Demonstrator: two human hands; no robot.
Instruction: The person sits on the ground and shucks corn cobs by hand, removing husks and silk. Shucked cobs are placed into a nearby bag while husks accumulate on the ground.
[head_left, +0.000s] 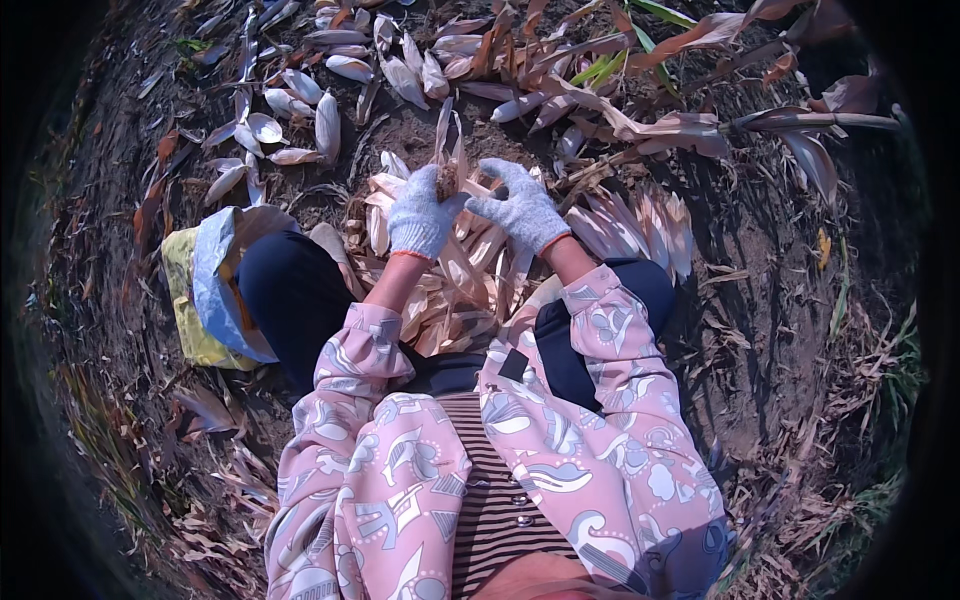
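Observation:
My left hand (426, 211), in a pale knitted glove with an orange cuff edge, is closed around the base of a dry corn husk (448, 142), whose leaves point up and away from me. My right hand (521, 202), gloved the same way, is just to the right with thumb and fingers apart and nothing seen between them. Below both hands, between my legs, lies a heap of pale loose corn husks (450, 307). A bundle of husks (637, 225) rests beside my right knee.
At my left knee stands an open yellow and white woven sack (187, 300) with something orange-yellow inside. Ahead lie several corn ears in their husks (328, 124) on the soil. Dry corn stalks with leaves (810, 120) cross the ground at the upper right.

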